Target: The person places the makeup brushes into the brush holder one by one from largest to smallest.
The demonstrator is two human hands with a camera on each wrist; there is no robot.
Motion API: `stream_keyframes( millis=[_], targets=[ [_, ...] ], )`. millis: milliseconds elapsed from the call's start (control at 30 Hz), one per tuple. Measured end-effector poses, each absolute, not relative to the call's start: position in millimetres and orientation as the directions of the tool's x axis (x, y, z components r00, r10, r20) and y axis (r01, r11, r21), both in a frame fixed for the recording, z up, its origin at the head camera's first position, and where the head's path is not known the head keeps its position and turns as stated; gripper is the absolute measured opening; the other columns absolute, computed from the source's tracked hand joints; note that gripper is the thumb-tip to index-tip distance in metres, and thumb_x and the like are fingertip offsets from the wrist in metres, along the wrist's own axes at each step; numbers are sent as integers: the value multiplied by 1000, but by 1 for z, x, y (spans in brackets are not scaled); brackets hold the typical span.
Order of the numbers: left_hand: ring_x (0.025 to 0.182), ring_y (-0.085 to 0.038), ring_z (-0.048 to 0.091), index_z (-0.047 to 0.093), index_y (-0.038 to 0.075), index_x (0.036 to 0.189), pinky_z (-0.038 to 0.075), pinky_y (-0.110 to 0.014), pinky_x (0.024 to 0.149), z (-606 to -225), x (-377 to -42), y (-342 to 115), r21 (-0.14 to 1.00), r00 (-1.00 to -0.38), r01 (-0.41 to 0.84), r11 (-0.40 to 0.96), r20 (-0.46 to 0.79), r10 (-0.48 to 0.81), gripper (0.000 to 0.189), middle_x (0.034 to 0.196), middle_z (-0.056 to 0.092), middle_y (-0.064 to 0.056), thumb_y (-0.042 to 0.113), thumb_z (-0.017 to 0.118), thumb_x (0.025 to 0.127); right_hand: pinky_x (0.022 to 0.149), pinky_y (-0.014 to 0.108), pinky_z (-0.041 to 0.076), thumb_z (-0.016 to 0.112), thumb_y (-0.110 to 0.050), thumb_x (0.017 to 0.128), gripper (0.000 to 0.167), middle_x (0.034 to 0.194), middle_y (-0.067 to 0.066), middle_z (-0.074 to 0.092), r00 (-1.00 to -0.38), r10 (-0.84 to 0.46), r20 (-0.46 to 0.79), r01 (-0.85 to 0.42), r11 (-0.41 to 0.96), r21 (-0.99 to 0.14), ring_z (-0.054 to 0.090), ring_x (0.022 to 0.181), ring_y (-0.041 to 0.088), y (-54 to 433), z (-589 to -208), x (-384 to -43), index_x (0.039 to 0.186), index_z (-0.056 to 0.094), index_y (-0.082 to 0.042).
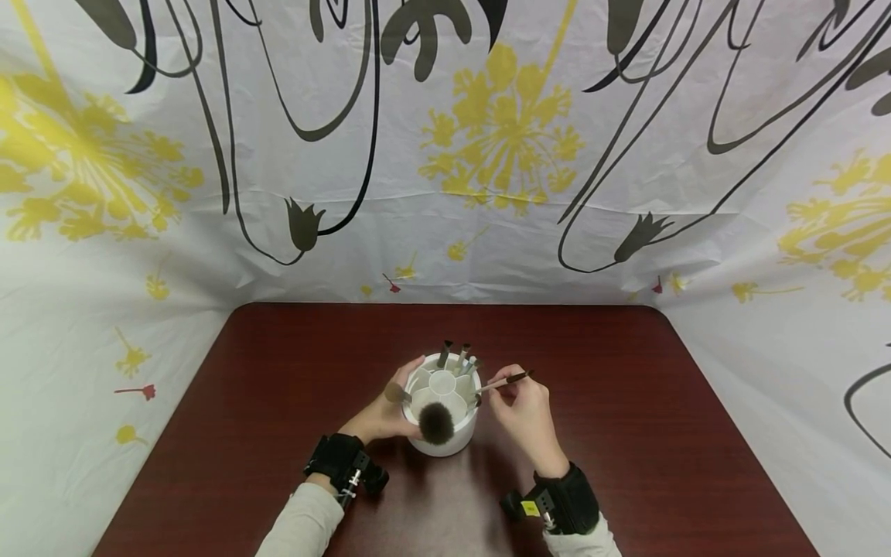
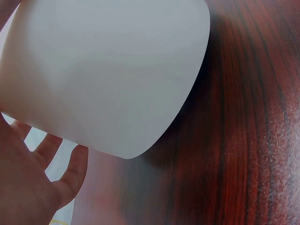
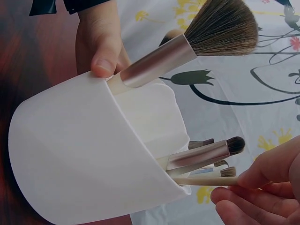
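Observation:
A white round makeup brush holder (image 1: 455, 439) with petal-shaped compartments stands on the table. My left hand (image 1: 383, 416) grips it from the left side, thumb at the front near the rim (image 3: 110, 86) and fingers further back. Over the right rim, my right hand (image 1: 527, 414) pinches a thin makeup brush (image 1: 503, 382) with a pale handle and dark tip. That handle slants into the holder's right side, its lower end hidden inside. A large fluffy brush (image 1: 436, 423) leans out at the front, while another brush (image 1: 396, 392) leans left.
Several smaller brushes (image 1: 445, 354) stand in the back and right compartments. The dark red wooden table (image 1: 313, 356) ends at a white patterned cloth (image 1: 473, 255) hung behind and along both sides. Black wrist bands (image 1: 571, 495) sit on both forearms.

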State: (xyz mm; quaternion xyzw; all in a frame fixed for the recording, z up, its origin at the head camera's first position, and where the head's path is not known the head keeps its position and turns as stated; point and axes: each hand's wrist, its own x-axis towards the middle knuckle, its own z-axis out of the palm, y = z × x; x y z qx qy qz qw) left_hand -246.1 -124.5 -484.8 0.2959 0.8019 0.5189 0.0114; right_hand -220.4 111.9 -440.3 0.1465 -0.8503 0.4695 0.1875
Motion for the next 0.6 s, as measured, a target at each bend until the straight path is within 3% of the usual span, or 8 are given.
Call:
stream_keyframes(
  millis=[600],
  targets=[
    [125, -39, 28, 18, -11, 137, 26, -43, 101, -482, -246, -124, 835, -815, 474, 279, 297, 497, 108, 137, 25, -32, 2, 84, 53, 61, 26, 51, 67, 5, 73, 18, 79, 7, 64, -890, -94, 447, -416, 568, -710, 64, 73, 16, 108, -445, -224, 85, 57, -4]
  ],
)
